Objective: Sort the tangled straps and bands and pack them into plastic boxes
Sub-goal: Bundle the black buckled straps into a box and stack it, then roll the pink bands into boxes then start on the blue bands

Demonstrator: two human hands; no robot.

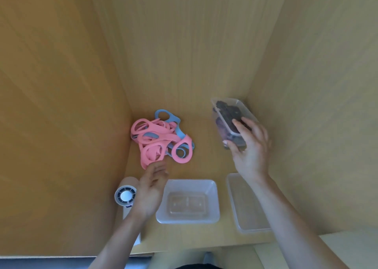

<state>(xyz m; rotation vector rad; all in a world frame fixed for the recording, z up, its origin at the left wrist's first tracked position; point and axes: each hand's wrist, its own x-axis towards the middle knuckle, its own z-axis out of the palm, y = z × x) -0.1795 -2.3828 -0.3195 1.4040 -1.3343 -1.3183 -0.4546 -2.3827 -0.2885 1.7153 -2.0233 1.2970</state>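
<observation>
Reaching forward past a small white round device, our left hand has its fingers curled and its fingertips at the near edge of the tangle of pink and blue bands. We cannot tell whether it pinches a pink loop or only touches it. The tangle lies on the wooden table, just beyond that hand and against the left wall panel. Right of the wrist sits an open clear box. Further right, our right hand is stretched out and grips the box of dark straps — thumb on its near end, fingers over the top rim — and the box is tilted. A clear lid lies flat beneath that forearm.
</observation>
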